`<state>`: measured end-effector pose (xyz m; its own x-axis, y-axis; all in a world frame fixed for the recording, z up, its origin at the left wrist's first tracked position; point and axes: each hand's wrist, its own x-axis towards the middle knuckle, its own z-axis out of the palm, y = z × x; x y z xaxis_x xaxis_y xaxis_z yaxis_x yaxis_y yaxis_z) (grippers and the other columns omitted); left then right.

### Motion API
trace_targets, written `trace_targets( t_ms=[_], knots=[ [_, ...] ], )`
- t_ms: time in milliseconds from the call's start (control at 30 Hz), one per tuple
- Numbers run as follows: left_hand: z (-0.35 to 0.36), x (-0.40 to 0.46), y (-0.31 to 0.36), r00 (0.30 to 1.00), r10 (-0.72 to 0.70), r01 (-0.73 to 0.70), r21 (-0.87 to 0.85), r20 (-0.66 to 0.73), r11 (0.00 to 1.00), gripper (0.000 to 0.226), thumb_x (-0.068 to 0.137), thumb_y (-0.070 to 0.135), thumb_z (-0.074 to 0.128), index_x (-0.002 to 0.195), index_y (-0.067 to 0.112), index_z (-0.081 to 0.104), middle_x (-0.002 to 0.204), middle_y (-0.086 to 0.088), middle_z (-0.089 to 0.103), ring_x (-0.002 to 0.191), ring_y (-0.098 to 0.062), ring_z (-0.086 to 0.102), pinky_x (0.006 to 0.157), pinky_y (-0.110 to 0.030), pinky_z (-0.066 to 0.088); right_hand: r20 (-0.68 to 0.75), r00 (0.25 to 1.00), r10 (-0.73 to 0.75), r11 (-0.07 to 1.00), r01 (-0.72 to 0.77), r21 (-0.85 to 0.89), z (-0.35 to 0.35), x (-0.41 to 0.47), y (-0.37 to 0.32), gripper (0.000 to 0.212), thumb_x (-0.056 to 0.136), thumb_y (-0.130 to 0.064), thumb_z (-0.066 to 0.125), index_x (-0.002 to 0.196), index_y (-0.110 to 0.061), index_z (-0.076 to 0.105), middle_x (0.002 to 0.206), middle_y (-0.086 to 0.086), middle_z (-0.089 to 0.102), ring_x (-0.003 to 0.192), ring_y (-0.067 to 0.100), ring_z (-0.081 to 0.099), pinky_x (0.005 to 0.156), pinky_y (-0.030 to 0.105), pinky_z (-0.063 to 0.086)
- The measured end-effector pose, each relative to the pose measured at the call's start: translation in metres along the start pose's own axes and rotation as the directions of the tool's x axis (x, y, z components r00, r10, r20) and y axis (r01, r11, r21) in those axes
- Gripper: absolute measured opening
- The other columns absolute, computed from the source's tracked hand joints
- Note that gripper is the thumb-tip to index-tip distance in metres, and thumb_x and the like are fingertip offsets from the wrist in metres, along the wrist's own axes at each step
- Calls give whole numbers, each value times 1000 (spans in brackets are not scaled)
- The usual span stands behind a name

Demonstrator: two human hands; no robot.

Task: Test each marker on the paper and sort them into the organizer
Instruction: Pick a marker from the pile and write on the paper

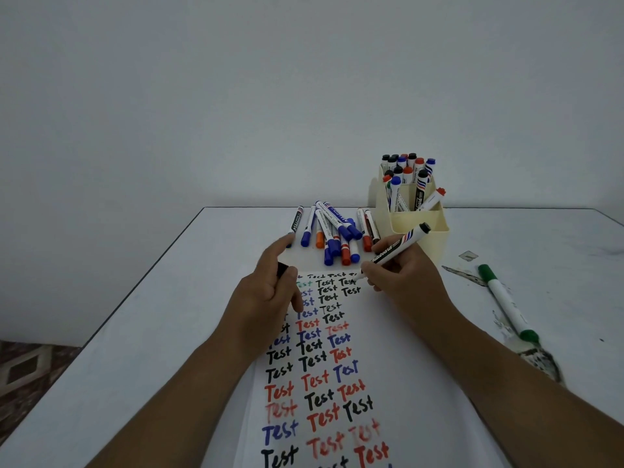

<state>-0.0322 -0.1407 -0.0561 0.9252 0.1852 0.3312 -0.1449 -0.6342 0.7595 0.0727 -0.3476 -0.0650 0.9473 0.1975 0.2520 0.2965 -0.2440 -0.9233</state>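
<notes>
Right hand [398,271]: grasps black marker [395,252], tip on the paper [388,332] at its far end, beside rows of "Test". Left hand [270,292]: pinches a dark cap [282,267], fingers steadying the sheet. Untested markers [334,233]: heaped just beyond. Organizer [422,228]: far right. Advice: light strokes, sheet kept pinned.

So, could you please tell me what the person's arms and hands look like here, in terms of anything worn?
Both forearms are bare as far as the frame shows: no sleeves reach into view. The left hand and the right hand wear no gloves, and no rings, watch or bracelet can be seen on the fingers or wrists.
</notes>
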Motion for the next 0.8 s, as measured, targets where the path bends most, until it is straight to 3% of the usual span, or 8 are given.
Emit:
trace_targets(
  t_ms=[200, 267, 400, 500, 567, 700, 800],
  knots=[
    [-1, 2, 0, 997, -47, 46, -19, -61, 999, 8, 107, 30, 39, 110, 37, 42, 78, 13, 69, 68, -12, 62, 64, -27, 51, 0, 1000, 3, 1000, -3, 29, -1, -2, -4, 25, 87, -20, 77, 105, -16, 61, 79, 5, 72, 68, 17, 70, 68, 28, 62],
    [-2, 1, 0, 999, -26, 27, 27, -24, 999, 8, 105, 32, 44, 105, 38, 48, 79, 17, 70, 73, -6, 64, 67, -23, 51, 3, 1000, 7, 999, -7, 49, -1, -3, -6, 27, 86, -20, 78, 106, -15, 60, 79, 7, 73, 69, 19, 71, 67, 27, 61],
    [-2, -1, -3, 998, 13, -12, 3, -57, 1000, 19, 97, 26, 62, 98, 44, 64, 80, 17, 70, 77, -8, 67, 73, -31, 56, 5, 1000, 3, 989, -4, 148, -3, -6, -11, 35, 82, -18, 82, 105, -11, 57, 82, 11, 74, 71, 23, 74, 66, 32, 62],
    [-3, 1, -4, 989, -10, 1, -60, -148, 998, 22, 90, 26, 71, 96, 47, 71, 89, 15, 68, 88, -8, 64, 82, -35, 55, -3, 999, -34, 971, 34, 238, -4, -10, -15, 31, 81, -8, 81, 100, -9, 56, 83, 15, 74, 72, 26, 74, 67, 32, 62],
    [-4, 1, -1, 989, -3, -2, -37, -146, 999, 21, 84, 30, 76, 93, 48, 73, 97, 17, 62, 95, -1, 59, 82, -28, 52, -1, 999, -54, 955, 52, 293, -4, -12, -16, 29, 82, 0, 78, 97, -9, 56, 85, 17, 74, 76, 29, 75, 70, 35, 63],
    [-5, 0, 2, 993, -23, 21, -25, -113, 999, 33, 81, 43, 74, 113, 45, 69, 96, 16, 66, 92, -1, 61, 83, -25, 53, 17, 998, -54, 915, 43, 401, -5, -13, -14, 24, 87, 12, 67, 100, -7, 58, 93, 21, 74, 86, 32, 75, 77, 41, 63],
    [-5, -2, 7, 987, -76, 67, -63, -143, 996, 36, 83, 53, 68, 116, 46, 57, 77, 5, 67, 73, -7, 64, 62, -18, 51, 35, 998, -44, 878, 22, 478, -6, -13, -13, 22, 92, 16, 55, 99, -5, 59, 96, 24, 72, 90, 34, 74, 77, 39, 62]
  ],
)
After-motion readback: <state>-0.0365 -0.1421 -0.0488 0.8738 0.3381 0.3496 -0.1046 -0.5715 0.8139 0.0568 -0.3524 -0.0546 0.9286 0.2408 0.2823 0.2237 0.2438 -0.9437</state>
